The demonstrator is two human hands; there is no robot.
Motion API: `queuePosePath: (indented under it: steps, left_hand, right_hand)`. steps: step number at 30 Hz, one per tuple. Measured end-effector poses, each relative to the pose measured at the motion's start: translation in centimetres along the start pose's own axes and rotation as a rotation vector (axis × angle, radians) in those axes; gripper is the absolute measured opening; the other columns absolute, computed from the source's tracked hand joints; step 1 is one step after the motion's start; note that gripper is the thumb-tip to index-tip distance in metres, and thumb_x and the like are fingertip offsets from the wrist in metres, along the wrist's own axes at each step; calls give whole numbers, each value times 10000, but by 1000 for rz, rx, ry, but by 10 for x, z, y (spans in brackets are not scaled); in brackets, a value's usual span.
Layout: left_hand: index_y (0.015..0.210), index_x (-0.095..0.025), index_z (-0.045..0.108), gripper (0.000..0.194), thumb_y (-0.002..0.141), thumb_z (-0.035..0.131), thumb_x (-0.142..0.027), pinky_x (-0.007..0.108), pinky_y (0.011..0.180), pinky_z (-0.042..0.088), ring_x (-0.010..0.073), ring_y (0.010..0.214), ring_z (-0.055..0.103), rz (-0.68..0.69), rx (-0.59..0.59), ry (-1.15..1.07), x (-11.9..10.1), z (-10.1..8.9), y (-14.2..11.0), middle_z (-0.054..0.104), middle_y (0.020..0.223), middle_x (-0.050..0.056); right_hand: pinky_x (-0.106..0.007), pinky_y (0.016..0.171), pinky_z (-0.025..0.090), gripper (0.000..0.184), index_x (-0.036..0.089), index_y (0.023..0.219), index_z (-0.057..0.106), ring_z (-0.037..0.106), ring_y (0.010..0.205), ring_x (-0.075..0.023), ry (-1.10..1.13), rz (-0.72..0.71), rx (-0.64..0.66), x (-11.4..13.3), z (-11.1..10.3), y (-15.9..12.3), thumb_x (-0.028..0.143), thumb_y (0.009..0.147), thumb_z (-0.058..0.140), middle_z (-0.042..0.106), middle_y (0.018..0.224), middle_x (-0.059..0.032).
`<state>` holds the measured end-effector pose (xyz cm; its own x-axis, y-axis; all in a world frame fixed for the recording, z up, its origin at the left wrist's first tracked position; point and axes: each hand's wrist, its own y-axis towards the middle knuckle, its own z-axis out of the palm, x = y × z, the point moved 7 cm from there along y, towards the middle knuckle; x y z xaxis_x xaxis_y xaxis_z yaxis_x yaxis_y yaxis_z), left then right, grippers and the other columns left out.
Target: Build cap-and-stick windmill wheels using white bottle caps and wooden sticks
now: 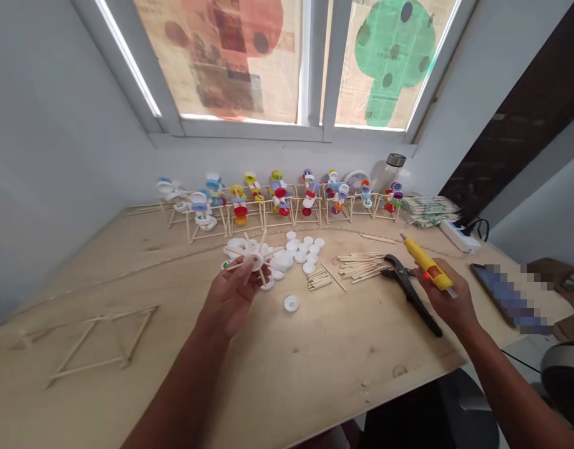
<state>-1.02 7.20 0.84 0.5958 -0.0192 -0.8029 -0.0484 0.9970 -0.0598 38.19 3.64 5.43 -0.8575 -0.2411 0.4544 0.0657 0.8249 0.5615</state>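
Between the fingers of my left hand is a bottle cap wheel, a white cap with several thin wooden sticks spreading out from it like spokes. My right hand is wrapped round a yellow glue gun, its nozzle pointing up and left and a small red light glowing on its side. Just left of that hand lies a pair of black pliers. A single white bottle cap sits right of my left hand, and a cluster of white caps lies behind it.
Short cut sticks and longer sticks lie mid-table. Small stick-and-cap wheel models line the back wall. A stick frame lies at left. A phone, power strip and packaged sticks are at right.
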Motion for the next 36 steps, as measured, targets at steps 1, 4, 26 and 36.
queuePosePath:
  steps: [1, 4, 26, 36]
  left_hand:
    - [743, -159, 661, 235, 594, 800, -277, 243, 636, 517, 139, 690, 625, -8, 7, -16, 1, 0, 1, 672, 730, 11]
    - [735, -164, 671, 211, 602, 799, -266, 235, 647, 527, 131, 694, 627, -31, 8, -52, 6, -2, 1, 678, 730, 3]
    - [761, -143, 619, 251, 626, 780, -280, 245, 629, 460, 126, 650, 617, 65, 24, -42, -9, 0, 0, 660, 693, 8]
    - [769, -152, 586, 267, 621, 774, -270, 266, 648, 455, 138, 669, 616, 110, 27, 56, -12, 2, -2, 662, 724, 18]
  right_hand:
    - [-303, 620, 435, 235, 193, 915, 571, 579, 704, -203, -52, -21, 16, -10, -2, -5, 413, 839, 536, 618, 811, -58]
    - [-330, 663, 441, 227, 191, 938, 558, 586, 754, -231, -197, -122, 44, -30, -4, -17, 393, 842, 522, 630, 849, -82]
    - [-521, 793, 394, 378, 263, 1116, 574, 558, 1000, -379, -456, -329, 315, -84, -10, -18, 428, 787, 488, 615, 1129, -186]
    - [-346, 765, 520, 282, 245, 1135, 547, 635, 897, -207, 98, -334, 575, 122, 98, -33, 321, 877, 461, 625, 1141, -79]
